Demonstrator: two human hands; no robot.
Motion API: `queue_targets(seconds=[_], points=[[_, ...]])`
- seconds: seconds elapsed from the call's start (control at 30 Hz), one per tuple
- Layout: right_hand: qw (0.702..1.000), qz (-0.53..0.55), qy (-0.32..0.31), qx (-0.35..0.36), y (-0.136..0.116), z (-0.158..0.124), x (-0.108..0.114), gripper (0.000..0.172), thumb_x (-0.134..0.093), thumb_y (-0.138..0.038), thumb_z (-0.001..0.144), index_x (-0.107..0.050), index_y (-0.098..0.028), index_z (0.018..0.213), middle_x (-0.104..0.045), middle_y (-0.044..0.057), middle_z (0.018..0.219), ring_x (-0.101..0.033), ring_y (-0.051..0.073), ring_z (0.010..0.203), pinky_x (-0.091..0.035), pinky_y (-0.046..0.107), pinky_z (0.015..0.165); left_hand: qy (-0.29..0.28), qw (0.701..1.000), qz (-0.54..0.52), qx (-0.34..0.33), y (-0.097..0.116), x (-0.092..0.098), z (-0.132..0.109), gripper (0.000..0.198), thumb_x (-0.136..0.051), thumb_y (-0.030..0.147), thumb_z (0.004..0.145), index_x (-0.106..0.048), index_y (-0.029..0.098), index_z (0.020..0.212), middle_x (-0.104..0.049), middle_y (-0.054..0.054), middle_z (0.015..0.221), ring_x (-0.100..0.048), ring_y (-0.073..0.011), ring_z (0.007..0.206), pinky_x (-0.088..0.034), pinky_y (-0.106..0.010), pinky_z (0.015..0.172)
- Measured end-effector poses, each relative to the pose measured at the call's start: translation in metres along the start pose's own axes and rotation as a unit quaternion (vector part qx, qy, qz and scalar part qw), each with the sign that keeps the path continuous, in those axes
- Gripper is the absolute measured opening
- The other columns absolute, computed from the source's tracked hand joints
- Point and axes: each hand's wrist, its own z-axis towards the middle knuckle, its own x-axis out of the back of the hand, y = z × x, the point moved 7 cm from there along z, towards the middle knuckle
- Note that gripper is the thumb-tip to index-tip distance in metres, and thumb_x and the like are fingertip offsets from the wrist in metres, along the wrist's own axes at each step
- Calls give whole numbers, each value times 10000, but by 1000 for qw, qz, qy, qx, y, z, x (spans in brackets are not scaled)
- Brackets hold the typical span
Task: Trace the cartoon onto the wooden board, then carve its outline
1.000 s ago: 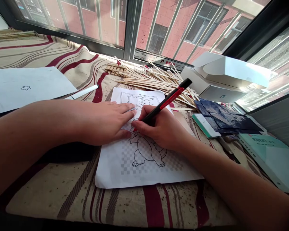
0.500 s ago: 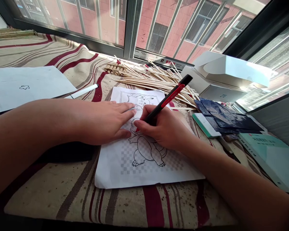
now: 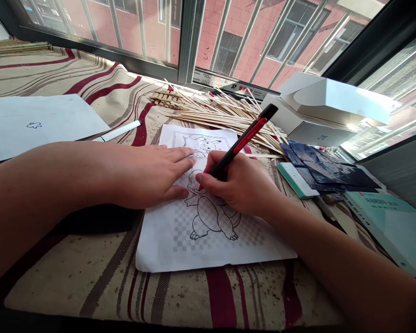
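Observation:
A sheet of paper [image 3: 159, 240] with black-outlined cartoon creatures lies on the striped cloth. My right hand [image 3: 237, 182] is closed around a black and red pen [image 3: 244, 138], whose upper end leans up and to the right. The pen's red lower end is at the larger creature's head, partly hidden by my thumb. My left hand [image 3: 159, 173] rests flat on the left side of the sheet, fingers stretched out and holding nothing. A smaller drawing [image 3: 208, 144] in a frame shows above my hands.
Thin wooden sticks [image 3: 215, 111] are heaped near the window. A white box [image 3: 319, 111], dark blue packets [image 3: 322, 166] and a green book [image 3: 388, 226] stand or lie at the right. To the left are another paper [image 3: 55, 115] and a white marker [image 3: 121, 131].
The pen and my right fingertips have shifted slightly right and down over the creature's head. My left hand stays in place on the paper.

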Motion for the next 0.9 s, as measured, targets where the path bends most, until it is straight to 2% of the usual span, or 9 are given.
queue_targets(seconds=[0.23, 0.47, 0.57, 0.73, 0.9], points=[[1000, -5, -1, -5, 2, -1, 1, 288, -742, -244, 861, -509, -219, 693, -530, -89, 571, -402, 76, 525, -275, 278, 519, -6, 1000, -7, 13, 2, 2, 1, 831, -439, 605, 1049, -240, 232, 1765, -142, -76, 1862, -239, -341, 1705, -224, -467, 1375], [1000, -5, 13, -5, 7, 0, 4, 271, -715, -282, 868, -524, -224, 685, -528, -85, 566, -434, 82, 527, -338, 273, 522, -8, 1000, -16, 20, 3, 3, 0, 826, -487, 581, 1048, -257, 233, 1761, -145, -71, 1859, -235, -347, 1705, -207, -457, 1381], [1000, -4, 17, -14, 12, 0, 7, 271, -724, -309, 861, -528, -226, 693, -539, -82, 574, -440, 87, 530, -342, 274, 512, -20, 1000, -2, 22, 4, 3, -1, 828, -475, 558, 1057, -208, 229, 1769, -95, -61, 1863, -198, -341, 1716, -198, -473, 1385], [1000, 8, 16, -22, 15, 1, 8, 272, -736, -301, 842, -522, -229, 690, -533, -85, 567, -436, 88, 524, -349, 269, 511, -7, 1000, -13, 18, 4, 5, -1, 829, -464, 587, 1053, -247, 217, 1762, -140, -77, 1858, -244, -371, 1700, -227, -489, 1378], [999, 36, 24, -14, 14, -1, 8, 279, -758, -297, 834, -532, -228, 686, -528, -88, 536, -423, 87, 496, -331, 263, 494, -20, 1000, 7, 22, 5, 3, 1, 825, -450, 560, 1060, -199, 222, 1770, -93, -67, 1863, -223, -361, 1707, -221, -496, 1379]])
